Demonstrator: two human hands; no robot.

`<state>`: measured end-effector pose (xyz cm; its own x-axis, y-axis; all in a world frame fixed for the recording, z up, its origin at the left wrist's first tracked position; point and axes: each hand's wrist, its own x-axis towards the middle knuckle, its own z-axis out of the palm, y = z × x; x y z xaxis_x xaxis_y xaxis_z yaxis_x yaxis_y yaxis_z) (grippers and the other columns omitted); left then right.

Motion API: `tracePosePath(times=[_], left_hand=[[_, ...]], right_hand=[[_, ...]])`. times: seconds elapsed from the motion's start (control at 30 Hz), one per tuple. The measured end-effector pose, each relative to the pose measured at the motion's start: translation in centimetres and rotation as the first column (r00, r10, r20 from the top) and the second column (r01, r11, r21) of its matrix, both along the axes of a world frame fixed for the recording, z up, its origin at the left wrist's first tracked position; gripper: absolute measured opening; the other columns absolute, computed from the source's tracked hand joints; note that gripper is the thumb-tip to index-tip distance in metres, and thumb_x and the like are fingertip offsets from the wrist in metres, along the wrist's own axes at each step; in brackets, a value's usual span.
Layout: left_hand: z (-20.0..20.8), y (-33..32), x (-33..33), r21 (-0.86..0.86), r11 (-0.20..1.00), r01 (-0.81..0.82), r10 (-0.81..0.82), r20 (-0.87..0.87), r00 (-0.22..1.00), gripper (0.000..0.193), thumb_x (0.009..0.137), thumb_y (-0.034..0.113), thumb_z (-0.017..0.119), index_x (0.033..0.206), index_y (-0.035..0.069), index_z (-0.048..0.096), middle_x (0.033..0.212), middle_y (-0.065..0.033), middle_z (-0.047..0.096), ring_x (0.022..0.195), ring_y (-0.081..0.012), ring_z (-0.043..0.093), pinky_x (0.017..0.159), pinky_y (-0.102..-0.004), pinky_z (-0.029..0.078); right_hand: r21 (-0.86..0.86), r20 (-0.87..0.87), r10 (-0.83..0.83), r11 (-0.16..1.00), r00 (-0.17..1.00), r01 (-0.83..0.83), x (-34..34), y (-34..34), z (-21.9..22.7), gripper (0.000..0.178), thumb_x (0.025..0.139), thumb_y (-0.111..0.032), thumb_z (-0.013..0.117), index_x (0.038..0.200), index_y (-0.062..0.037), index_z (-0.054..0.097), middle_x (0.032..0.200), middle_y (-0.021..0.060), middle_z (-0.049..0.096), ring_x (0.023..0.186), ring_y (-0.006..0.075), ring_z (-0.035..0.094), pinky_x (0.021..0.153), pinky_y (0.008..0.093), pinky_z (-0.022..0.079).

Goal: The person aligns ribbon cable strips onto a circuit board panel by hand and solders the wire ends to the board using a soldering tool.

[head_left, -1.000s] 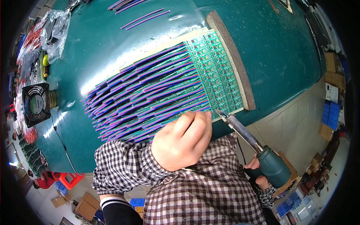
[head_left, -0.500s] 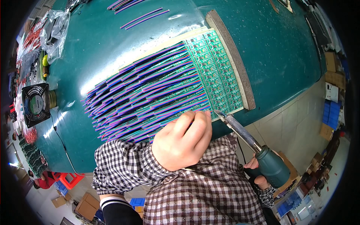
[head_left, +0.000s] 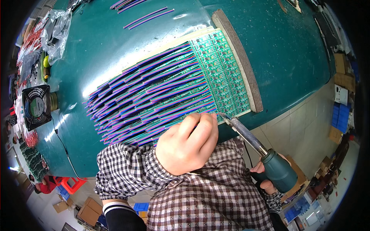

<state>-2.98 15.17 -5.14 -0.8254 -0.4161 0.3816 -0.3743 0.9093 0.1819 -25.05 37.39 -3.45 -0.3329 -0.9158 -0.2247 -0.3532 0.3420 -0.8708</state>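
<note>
My left hand (head_left: 189,144) is closed in a pinch at the near edge of a green circuit-board panel (head_left: 227,73). Its fingertips press on a thin coloured wire strip, mostly hidden by the fingers. Rows of red, green and blue wire strips (head_left: 154,90) run left from the panel's pads. My right hand (head_left: 268,186), partly hidden behind the handle, grips a soldering iron (head_left: 278,171) with a dark green handle. The iron's metal tip points up and left and meets the panel's near corner, just right of my left fingertips.
A grey-brown bar (head_left: 239,57) borders the panel's right side. Loose wire strips (head_left: 148,18) lie at the far side of the green table (head_left: 285,69). To the left stand a small black fan (head_left: 36,107) and a clear plastic bag (head_left: 56,34). A red stool (head_left: 71,184) is below.
The soldering iron has shifted very slightly left, its tip nearer my left fingertips. My left hand stays almost still in its pinch.
</note>
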Motion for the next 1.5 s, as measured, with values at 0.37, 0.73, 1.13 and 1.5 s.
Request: tracePosePath(times=[0.37,0.73,1.13,1.5], left_hand=[[0.2,0.1,-0.2,0.036,0.999,-0.036,0.037,-0.024,0.999,0.033,0.073,0.006,0.074,0.105,-0.002,0.077,0.101,-0.0078,0.067,0.085,-0.0185,0.068,0.066,-0.0281,0.056],[0.8,-0.4,0.1,0.208,0.978,-0.021,0.027,-0.024,0.999,0.04,0.071,0.008,0.071,0.109,-0.005,0.075,0.1,-0.0098,0.067,0.085,-0.0224,0.068,0.069,-0.0315,0.058],[-0.1,0.1,0.0,-0.012,1.0,-0.017,0.017,-0.026,1.0,0.029,0.077,0.006,0.073,0.103,-0.006,0.074,0.099,-0.0098,0.065,0.091,-0.0219,0.067,0.07,-0.0266,0.056],[-0.1,0.3,0.0,-0.02,0.999,-0.025,0.025,-0.019,1.0,0.029,0.076,0.005,0.073,0.103,-0.006,0.074,0.099,-0.0097,0.065,0.09,-0.0215,0.067,0.071,-0.0266,0.055]], right_hand=[[0.02,0.074,-0.065,0.998,0.995,0.064,0.4,-1.1,0.7,0.066,0.078,-0.077,0.076,0.091,-0.0131,0.08,0.086,-0.001,0.078,0.074,0.0212,0.072,0.072,0.0371,0.057],[0.051,0.089,-0.032,0.998,0.996,0.028,-0.1,-0.6,0.7,0.064,0.076,-0.076,0.078,0.088,-0.0137,0.078,0.084,-0.0024,0.078,0.073,0.0205,0.071,0.072,0.037,0.056],[0.027,0.045,-0.016,1.0,0.999,0.015,0.0,-0.2,0.4,0.064,0.079,-0.077,0.076,0.089,-0.014,0.079,0.086,0.0013,0.076,0.073,0.0245,0.071,0.07,0.0382,0.057],[0.034,0.023,0.031,0.999,0.999,-0.031,-0.3,0.7,-0.3,0.065,0.079,-0.078,0.075,0.092,-0.0148,0.081,0.089,0.0033,0.076,0.073,0.0261,0.071,0.069,0.0384,0.057]])
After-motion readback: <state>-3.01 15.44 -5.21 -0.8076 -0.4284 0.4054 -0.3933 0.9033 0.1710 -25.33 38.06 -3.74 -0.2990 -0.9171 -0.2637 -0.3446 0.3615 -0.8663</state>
